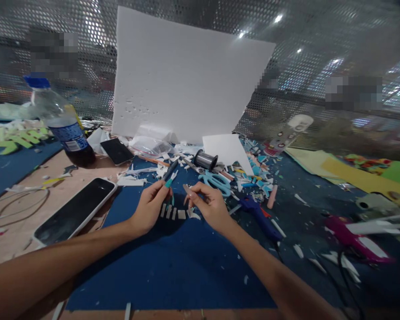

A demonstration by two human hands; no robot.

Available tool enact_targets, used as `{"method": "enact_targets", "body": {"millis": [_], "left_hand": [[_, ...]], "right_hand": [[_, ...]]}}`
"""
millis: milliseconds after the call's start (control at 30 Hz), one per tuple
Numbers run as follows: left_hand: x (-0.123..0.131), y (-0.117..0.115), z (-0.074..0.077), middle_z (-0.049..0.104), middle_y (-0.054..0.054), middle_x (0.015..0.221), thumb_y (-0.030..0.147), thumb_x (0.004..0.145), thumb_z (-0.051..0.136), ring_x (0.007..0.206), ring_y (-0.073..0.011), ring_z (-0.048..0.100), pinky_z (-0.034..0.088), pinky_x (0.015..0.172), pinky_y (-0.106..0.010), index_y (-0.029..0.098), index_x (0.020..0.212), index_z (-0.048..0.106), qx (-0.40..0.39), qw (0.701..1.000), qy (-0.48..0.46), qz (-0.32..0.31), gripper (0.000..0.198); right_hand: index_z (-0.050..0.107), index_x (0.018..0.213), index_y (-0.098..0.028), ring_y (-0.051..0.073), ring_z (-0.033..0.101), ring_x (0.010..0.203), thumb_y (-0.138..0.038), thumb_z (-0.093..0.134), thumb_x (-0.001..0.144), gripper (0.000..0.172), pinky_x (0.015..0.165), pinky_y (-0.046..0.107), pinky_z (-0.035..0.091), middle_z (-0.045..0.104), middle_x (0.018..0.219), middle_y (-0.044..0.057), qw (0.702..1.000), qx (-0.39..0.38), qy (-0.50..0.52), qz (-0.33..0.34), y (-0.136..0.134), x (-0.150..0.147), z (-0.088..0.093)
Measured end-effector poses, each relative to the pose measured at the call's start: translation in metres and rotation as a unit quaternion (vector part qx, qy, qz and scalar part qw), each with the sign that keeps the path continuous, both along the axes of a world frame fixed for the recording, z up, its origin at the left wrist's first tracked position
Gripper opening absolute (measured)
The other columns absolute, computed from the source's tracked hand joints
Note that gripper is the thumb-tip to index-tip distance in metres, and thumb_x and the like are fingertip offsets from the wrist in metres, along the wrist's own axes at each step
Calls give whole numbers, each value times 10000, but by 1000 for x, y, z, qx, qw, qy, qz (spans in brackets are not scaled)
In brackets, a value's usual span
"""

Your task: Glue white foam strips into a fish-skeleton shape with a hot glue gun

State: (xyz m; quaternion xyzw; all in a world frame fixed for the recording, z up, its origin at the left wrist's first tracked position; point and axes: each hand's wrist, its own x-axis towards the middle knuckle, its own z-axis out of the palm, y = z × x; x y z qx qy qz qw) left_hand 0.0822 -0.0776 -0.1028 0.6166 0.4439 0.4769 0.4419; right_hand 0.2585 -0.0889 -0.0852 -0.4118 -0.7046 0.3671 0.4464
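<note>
Over the middle of a dark blue mat (173, 275), my left hand (152, 200) is closed around a small teal piece (168, 182). Its exact kind is unclear, and the fingers cover part of it. My right hand (210, 205) pinches a small pale strip (187, 190) between thumb and fingers, a short gap to the right of the left hand. Just below both hands, several short grey-white pieces (174, 213) lie in a row on the mat. Light blue scissors (216, 181) rest beyond my right hand, beside a spool of dark thread (206, 159).
A white board (186, 75) stands at the back. On the left are a soda bottle (70, 138), a large phone (76, 211) and a smaller dark phone (116, 151). On the right lie a blue glue gun (262, 218) and a magenta tool (356, 238), among scattered foam scraps (258, 164).
</note>
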Motion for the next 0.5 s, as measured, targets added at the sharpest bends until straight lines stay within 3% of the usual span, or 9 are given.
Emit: {"method": "enact_targets", "body": {"millis": [500], "left_hand": [[1, -2, 2, 421, 31, 577, 328, 858, 419, 572, -99, 398, 332, 575, -230, 175, 609, 469, -13, 1000, -16, -15, 297]], "right_hand": [[573, 651, -210, 146, 552, 599, -329, 518, 877, 261, 607, 286, 439, 550, 567, -4, 1000, 15, -18, -1, 0, -2, 2]]}}
